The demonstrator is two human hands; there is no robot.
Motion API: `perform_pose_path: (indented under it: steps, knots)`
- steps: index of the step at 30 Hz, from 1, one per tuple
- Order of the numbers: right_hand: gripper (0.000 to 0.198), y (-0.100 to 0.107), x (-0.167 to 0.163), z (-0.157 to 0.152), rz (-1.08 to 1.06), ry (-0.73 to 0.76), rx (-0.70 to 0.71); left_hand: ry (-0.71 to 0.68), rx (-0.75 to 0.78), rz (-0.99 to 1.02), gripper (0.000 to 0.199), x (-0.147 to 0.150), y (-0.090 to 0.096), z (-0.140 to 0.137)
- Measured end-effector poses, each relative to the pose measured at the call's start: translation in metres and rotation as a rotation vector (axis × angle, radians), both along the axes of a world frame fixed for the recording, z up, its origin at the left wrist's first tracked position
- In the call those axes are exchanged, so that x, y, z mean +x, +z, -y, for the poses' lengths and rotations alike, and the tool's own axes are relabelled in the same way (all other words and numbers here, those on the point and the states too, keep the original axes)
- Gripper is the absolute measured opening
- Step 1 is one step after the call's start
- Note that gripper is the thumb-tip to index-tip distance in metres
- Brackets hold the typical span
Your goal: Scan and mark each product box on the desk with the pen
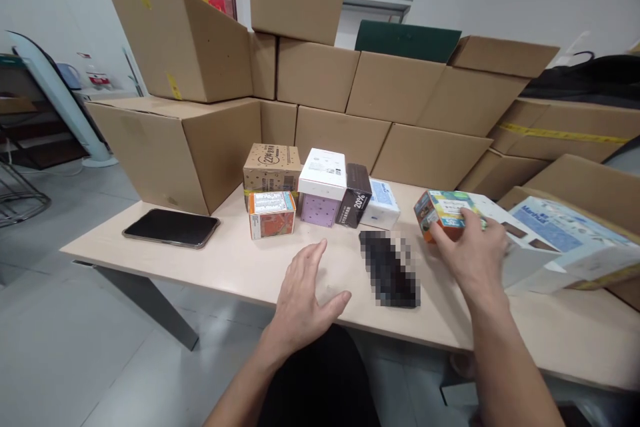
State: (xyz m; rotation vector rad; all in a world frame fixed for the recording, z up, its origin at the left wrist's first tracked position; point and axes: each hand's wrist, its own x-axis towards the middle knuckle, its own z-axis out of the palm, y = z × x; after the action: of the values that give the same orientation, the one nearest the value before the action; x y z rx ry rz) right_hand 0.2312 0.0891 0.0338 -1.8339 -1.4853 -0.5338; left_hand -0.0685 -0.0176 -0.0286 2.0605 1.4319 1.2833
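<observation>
My right hand (pixel 473 243) grips a small colourful carton (pixel 450 203) with orange, blue and yellow sides, at the right of the table. Over the table's front edge my left hand (pixel 307 293) hovers with thumb and fingers apart, holding nothing. Beyond it stands a small orange box (pixel 273 215) with printed text on top. Behind that box sits a brown printed carton (pixel 271 167). A white-lidded purple box (pixel 321 190), a black box (pixel 356 197) and a white-and-blue pack (pixel 383 203) stand in a row beside it.
A dark phone (pixel 171 227) lies on the table's left part. Between my hands lies a dark pixelated object (pixel 393 270). Stacked cardboard boxes (pixel 340 137) wall off the back. White cartons (pixel 525 247) and a large blue-and-white pack (pixel 575 233) crowd the right side.
</observation>
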Motion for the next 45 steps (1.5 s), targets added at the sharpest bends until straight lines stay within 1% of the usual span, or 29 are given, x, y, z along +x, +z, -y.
perform_pose_path:
  steps: [3,5,7,10,13,15,17,19,20,23,25,28,31,33,34,36,38,39,40,41,42,43,44,45]
  knots:
    - [0.063,-0.008,0.005,-0.029,0.063,-0.066,-0.187,0.025,0.037,-0.064,0.076,0.003,-0.001,-0.001]
    - [0.057,-0.012,-0.001,-0.036,0.099,-0.053,-0.255,0.038,0.049,-0.085,0.073,0.003,-0.001,-0.002]
    - [0.049,-0.013,-0.007,-0.039,0.125,-0.024,-0.276,0.044,0.061,-0.098,0.071,0.002,-0.002,-0.002]
    - [0.042,-0.008,-0.016,-0.040,0.140,0.027,-0.253,0.037,0.084,-0.108,0.069,0.001,-0.002,-0.003]
    - [0.045,-0.004,-0.026,-0.047,0.143,0.136,-0.270,0.025,0.106,-0.118,0.068,0.001,-0.004,-0.003]
    - [0.046,-0.004,-0.036,-0.055,0.141,0.239,-0.328,0.032,0.116,-0.127,0.067,0.001,-0.005,-0.003]
    - [0.053,-0.007,-0.046,-0.066,0.126,0.323,-0.400,0.042,0.121,-0.133,0.065,0.002,-0.006,-0.003]
    - [0.063,-0.010,-0.055,-0.077,0.095,0.372,-0.465,0.047,0.118,-0.134,0.064,0.001,-0.007,-0.003]
    - [0.063,-0.012,-0.059,-0.081,0.074,0.383,-0.491,0.046,0.117,-0.136,0.064,0.001,-0.007,-0.003]
    - [0.058,-0.013,-0.069,-0.091,-0.005,0.371,-0.531,0.047,0.107,-0.144,0.062,0.001,-0.008,-0.003]
    - [0.060,-0.013,-0.075,-0.093,-0.067,0.332,-0.531,0.052,0.099,-0.149,0.062,0.001,-0.009,-0.003]
    - [0.063,-0.011,-0.082,-0.092,-0.149,0.270,-0.506,0.062,0.092,-0.140,0.062,0.000,-0.010,-0.003]
    - [0.059,-0.003,-0.078,-0.088,-0.217,0.226,-0.451,0.068,0.091,-0.110,0.061,-0.001,-0.008,-0.003]
    - [0.058,0.008,-0.068,-0.079,-0.251,0.197,-0.397,0.066,0.091,-0.078,0.061,-0.001,-0.006,-0.003]
    - [0.058,0.014,-0.062,-0.070,-0.264,0.187,-0.348,0.064,0.092,-0.057,0.061,0.000,-0.006,-0.003]
    - [0.055,0.026,-0.051,-0.044,-0.270,0.187,-0.200,0.060,0.094,0.001,0.060,0.000,-0.006,-0.003]
    - [0.049,0.032,-0.047,-0.004,-0.270,0.278,0.151,0.066,0.094,0.100,0.055,0.001,-0.009,-0.003]
    - [0.047,0.032,-0.048,0.018,-0.245,0.337,0.285,0.076,0.098,0.171,0.050,0.001,-0.011,-0.003]
    - [0.048,0.030,-0.053,0.041,-0.218,0.403,0.371,0.096,0.107,0.261,0.045,0.001,-0.013,-0.004]
    - [0.048,0.025,-0.060,0.062,-0.209,0.466,0.425,0.125,0.123,0.369,0.040,0.001,-0.015,-0.004]
    - [0.047,0.018,-0.070,0.081,-0.224,0.538,0.450,0.160,0.137,0.487,0.037,0.000,-0.017,-0.004]
    - [0.049,0.010,-0.081,0.097,-0.225,0.613,0.450,0.195,0.146,0.605,0.035,0.000,-0.018,-0.005]
    - [0.055,0.001,-0.093,0.108,-0.174,0.685,0.413,0.225,0.145,0.711,0.035,-0.001,-0.018,-0.005]
    - [0.056,-0.009,-0.105,0.115,-0.121,0.734,0.376,0.245,0.134,0.796,0.037,-0.002,-0.018,-0.006]
